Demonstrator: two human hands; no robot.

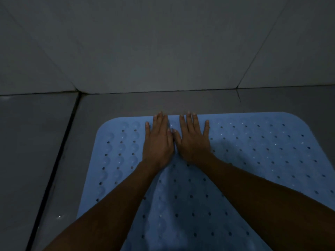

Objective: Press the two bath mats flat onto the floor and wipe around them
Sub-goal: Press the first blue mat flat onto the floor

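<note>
Nearest, two bare forearms reach forward from the bottom edge and converge toward the middle. Under them lies one blue bath mat [253, 160], spread on the grey tiled floor [36, 142]; only one mat shows. It is dotted with rows of small holes and has rounded far corners. The left hand [158, 142] and right hand [194, 140] lie palm down, side by side on the mat's far edge, thumbs touching or nearly so. All fingers are straight and slightly spread, gripping nothing, their tips reaching the mat's edge or just over it. Beyond, a strip of floor meets the grey tiled wall [163, 42].
</note>
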